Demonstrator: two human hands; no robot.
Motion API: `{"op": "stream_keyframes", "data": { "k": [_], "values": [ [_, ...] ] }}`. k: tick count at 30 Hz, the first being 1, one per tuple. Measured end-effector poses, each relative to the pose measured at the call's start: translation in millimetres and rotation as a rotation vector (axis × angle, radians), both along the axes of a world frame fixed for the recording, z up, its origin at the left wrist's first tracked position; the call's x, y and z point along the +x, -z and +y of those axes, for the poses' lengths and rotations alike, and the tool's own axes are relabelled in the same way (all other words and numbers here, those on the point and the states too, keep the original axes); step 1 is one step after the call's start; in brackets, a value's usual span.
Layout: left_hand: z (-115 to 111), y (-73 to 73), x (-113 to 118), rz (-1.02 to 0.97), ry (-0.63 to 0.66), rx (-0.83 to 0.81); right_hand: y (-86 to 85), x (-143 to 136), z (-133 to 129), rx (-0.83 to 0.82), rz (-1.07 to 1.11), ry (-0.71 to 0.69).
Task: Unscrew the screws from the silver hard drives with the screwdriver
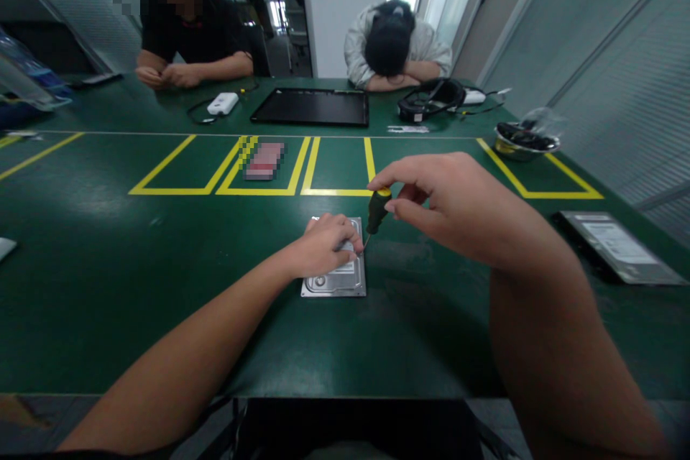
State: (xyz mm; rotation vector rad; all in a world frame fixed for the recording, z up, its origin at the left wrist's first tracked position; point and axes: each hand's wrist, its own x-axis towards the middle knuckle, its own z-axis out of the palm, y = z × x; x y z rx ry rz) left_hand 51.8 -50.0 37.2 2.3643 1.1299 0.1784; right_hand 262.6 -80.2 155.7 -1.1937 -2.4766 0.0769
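The green worktop (162, 244) carries all parts, with yellow tape outlines (345, 192) marked across its middle. A dark flat panel (318, 107) lies toward the far edge. A metal bowl (517, 153) of dark items sits at the far right. The right hand (442, 201) is raised right of centre, index finger on the screwdriver's cap and thumb against its handle: fingers clamped on the tool. The left hand (322, 244) rests on the hard drive, fingers bent; whether they pinch anything cannot be told. The hard drive (342, 286) lies flat beneath it. The screwdriver (378, 213) stands tilted, shaft reaching down to the drive's right edge.
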Motion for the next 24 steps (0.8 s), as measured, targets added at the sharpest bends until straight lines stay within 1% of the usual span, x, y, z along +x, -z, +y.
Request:
{"op": "stream_keyframes", "data": {
  "k": [8, 14, 20, 24],
  "values": [
    [-1.8, -3.2, 2.0, 0.021, -0.008, 0.003, -0.3, -6.6, 0.1, -0.057, 0.022, -0.051],
    [-1.8, -3.4, 2.7, 0.031, -0.016, 0.006, 0.5, -6.1, -0.5, -0.045, 0.058, -0.071],
    [-1.2, -1.1, 2.8, 0.030, -0.020, 0.014, -1.7, -4.7, -0.2, -0.031, 0.045, -0.118],
    [-1.3, -0.4, 1.9, 0.026, -0.014, 0.014, -1.5, -5.5, 0.0, -0.017, 0.043, -0.110]
  ]
}}
